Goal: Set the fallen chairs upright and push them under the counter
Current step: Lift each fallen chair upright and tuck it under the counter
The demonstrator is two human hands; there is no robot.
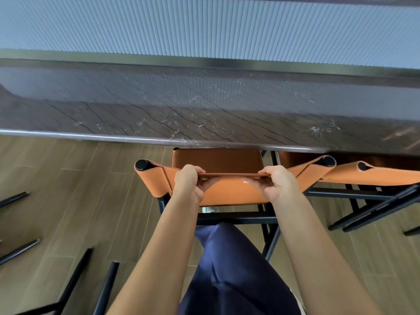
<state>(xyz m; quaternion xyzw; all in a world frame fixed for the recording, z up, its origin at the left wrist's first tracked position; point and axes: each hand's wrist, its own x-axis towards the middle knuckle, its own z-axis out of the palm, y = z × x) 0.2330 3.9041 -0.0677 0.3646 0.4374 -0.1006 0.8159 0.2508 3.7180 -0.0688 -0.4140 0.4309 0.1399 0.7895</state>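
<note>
Orange chair (218,160) standing upright, seat partly under the dark marble surface (204,105), left hand (189,181) and right hand (276,183) both grasping its backrest top edge, second orange chair (375,176) just right of the right hand, black legs of a fallen chair (75,280) on the wooden floor (68,189) left of the left hand.
</note>
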